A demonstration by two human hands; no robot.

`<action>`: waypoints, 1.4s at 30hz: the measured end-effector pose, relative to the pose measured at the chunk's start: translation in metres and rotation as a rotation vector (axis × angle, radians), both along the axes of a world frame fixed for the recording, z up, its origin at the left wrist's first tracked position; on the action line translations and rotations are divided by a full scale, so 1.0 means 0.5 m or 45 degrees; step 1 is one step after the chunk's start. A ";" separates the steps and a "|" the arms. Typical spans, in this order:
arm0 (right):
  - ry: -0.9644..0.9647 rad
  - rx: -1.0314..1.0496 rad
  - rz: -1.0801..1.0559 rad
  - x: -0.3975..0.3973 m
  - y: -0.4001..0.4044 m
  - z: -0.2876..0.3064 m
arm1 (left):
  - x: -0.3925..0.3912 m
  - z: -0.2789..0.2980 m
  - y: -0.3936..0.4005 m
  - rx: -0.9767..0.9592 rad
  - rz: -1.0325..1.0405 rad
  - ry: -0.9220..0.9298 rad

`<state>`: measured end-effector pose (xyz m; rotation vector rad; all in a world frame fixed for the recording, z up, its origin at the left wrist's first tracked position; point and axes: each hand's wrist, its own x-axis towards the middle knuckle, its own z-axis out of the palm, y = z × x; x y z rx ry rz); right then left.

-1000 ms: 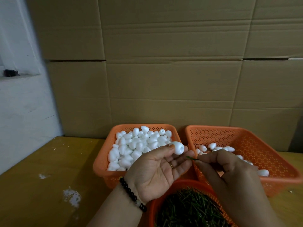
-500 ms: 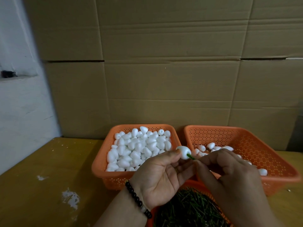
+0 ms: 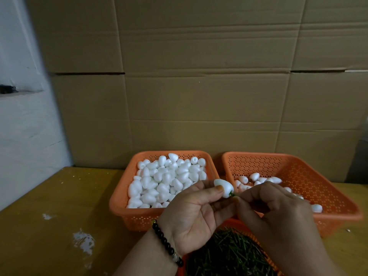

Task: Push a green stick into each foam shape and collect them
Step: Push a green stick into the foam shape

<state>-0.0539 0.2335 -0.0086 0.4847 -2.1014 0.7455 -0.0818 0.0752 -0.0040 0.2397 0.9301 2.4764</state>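
While left hand [image 3: 191,212] grip pinches white egg-shaped foam shape [image 3: 224,187], right hand [image 3: 274,208] grip pinches green stick [image 3: 232,194] at its base.

You are looking at a dim, warm-toned picture with soft, even light and no glare. The white wall [image 3: 22,126] on your left is the brightest area; the cardboard [image 3: 199,96] behind is dull and evenly lit. A soft shadow lies on the table [image 3: 59,206] beside the left basket [image 3: 119,200]. Straight edges bow near the borders, the wide lens bending the table's edge and the cardboard's seams. Your right hand [image 3: 278,212] reads dark and slightly soft close to the camera. The green sticks [image 3: 225,253] merge into a murky mass.
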 end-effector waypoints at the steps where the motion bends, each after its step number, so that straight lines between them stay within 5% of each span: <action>1: 0.005 0.007 -0.004 -0.001 0.000 0.000 | 0.000 0.000 0.001 -0.009 0.008 0.002; 42: -0.028 -0.116 0.090 0.001 -0.003 0.001 | 0.002 0.000 0.005 -0.042 0.053 0.066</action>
